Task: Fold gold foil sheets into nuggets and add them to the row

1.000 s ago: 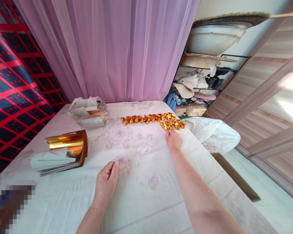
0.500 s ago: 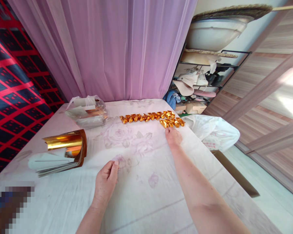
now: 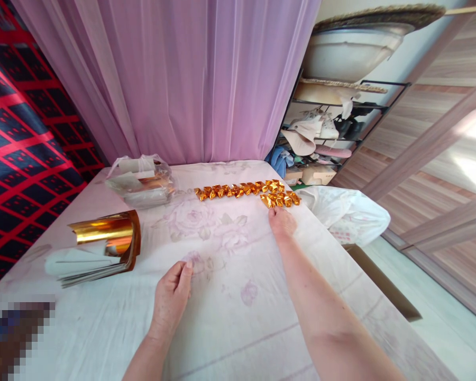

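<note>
right hand (image 3: 281,222) reaches the folded gold foil pieces (image 3: 278,200) on the counter (image 3: 238,317)
fingers curled, grip unclear; left hand (image 3: 170,301) lies flat; best nudged gently, keeping rows straight.

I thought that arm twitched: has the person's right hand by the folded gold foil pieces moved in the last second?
No. The right hand remains just short of the folded gold foil pieces, fingertips at the same spot.
</note>
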A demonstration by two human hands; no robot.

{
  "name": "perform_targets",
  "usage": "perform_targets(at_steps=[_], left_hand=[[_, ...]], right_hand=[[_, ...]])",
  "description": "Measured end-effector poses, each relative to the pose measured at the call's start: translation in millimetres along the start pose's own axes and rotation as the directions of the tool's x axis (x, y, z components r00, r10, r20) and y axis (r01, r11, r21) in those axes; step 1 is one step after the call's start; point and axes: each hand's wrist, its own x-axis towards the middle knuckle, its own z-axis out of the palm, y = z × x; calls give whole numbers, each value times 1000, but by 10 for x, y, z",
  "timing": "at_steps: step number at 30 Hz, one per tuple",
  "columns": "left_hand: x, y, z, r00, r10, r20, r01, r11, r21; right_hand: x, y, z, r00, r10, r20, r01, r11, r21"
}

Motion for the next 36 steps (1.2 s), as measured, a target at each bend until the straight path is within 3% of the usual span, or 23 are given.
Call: perform_targets(at_steps=[36], left_hand=[[9,-17,1,1000,9,-1,-9,1000,3]], right_hand=[[4,40,7,1000,2,19,-3,998,62]])
